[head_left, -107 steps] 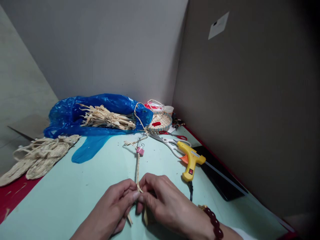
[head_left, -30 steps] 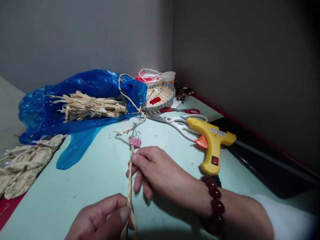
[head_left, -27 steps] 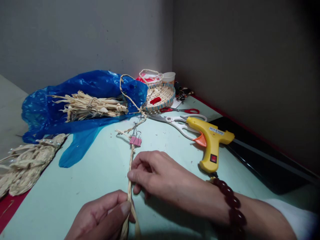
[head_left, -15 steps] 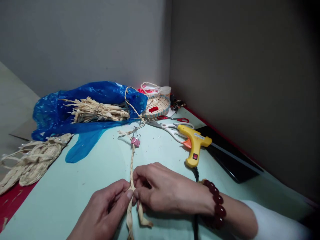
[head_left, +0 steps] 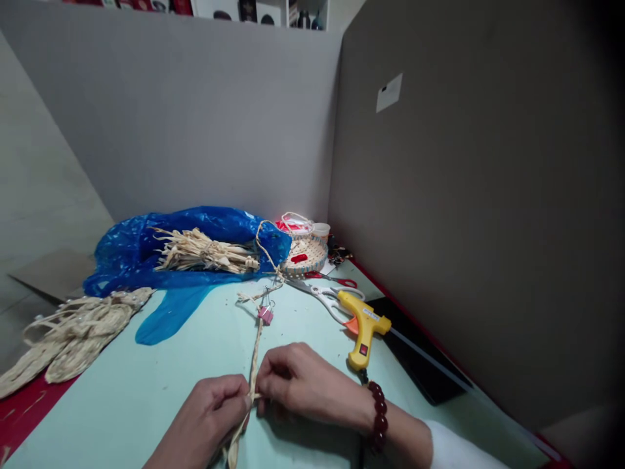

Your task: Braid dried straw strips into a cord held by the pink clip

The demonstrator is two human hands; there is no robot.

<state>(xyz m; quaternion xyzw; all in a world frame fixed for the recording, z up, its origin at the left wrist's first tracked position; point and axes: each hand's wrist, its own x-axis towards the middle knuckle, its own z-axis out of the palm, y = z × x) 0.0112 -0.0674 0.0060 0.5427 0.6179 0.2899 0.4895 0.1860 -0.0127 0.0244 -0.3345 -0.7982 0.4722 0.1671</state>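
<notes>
A thin straw braid point(head_left: 254, 355) runs toward me across the pale green table point(head_left: 146, 384) from a pink binder clip point(head_left: 265, 314). My left hand point(head_left: 208, 420) pinches the braid's near end, and loose strands trail below its fingers. My right hand point(head_left: 297, 387), with a dark red bead bracelet point(head_left: 377, 417) on the wrist, pinches the same spot from the right. Both hands are closed on the braid, fingertips touching.
A blue plastic bag point(head_left: 146, 251) holds a bundle of dried husks point(head_left: 205, 249). Woven straw pieces point(head_left: 68, 332) lie at the left edge. A small basket point(head_left: 305, 251), scissors point(head_left: 319, 296), a yellow glue gun point(head_left: 364, 322) and a black slab point(head_left: 420, 365) sit to the right. Grey partitions enclose the desk.
My right hand slid back along the braid from near the clip to meet my left hand. The camera tilted up and back, showing more of the walls.
</notes>
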